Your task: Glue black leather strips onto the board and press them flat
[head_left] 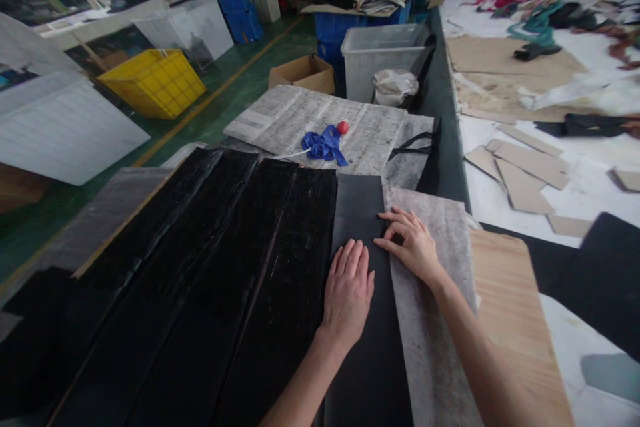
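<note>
A smooth matte black strip lies lengthwise in front of me, at the right end of a row of black strips. My left hand rests flat on it, fingers stretched forward and close to its left edge. At the strip's right edge, my right hand has thumb and index finger brought together in a pinch, the other fingers extended over the edge. What sits between those fingertips is too small to see clearly. To the left, several glossier black strips lie side by side, their surfaces looking wet or sticky.
A stained grey board lies under the strip's right side, beside a wooden board. Beyond are a blue cloth and a red ball. A table with cardboard pieces stands right; a grey bin and yellow crate stand farther off.
</note>
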A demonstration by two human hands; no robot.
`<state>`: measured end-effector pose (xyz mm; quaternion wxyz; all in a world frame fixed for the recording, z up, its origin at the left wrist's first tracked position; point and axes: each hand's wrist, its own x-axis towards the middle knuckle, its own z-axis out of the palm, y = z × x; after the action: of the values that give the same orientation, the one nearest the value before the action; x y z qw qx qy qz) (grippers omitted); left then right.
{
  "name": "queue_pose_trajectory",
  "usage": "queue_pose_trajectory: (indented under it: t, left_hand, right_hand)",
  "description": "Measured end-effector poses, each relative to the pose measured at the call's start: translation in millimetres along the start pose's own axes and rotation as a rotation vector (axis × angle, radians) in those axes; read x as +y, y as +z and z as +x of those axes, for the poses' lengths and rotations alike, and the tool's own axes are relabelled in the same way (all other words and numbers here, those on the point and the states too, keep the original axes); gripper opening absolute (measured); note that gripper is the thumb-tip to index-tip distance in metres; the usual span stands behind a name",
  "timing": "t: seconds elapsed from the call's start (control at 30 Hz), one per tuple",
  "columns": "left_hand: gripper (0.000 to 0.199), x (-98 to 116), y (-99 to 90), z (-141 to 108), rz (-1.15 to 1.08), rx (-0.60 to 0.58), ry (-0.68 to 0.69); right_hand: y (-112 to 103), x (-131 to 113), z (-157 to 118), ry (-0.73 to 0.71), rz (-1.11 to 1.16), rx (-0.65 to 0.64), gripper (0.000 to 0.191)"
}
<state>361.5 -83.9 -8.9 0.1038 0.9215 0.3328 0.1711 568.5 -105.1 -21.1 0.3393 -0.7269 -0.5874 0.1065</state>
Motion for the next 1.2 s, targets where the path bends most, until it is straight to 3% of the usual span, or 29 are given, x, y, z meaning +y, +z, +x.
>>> queue_pose_trajectory:
  t: [0.67,1.2]
  left_hand:
    - [0.047,-2.0,-0.6,2.2,0.057,-0.063,0.010]
    - [0.047,-2.5,0.5,-0.2,0.054,-0.042,0.036]
  right_hand:
    - [1.0,1.9,0.7,-0.011,0.006,0.008,0.043]
    - [1.8,1.5,-1.5,-0.006,0.007,0.090,0.019]
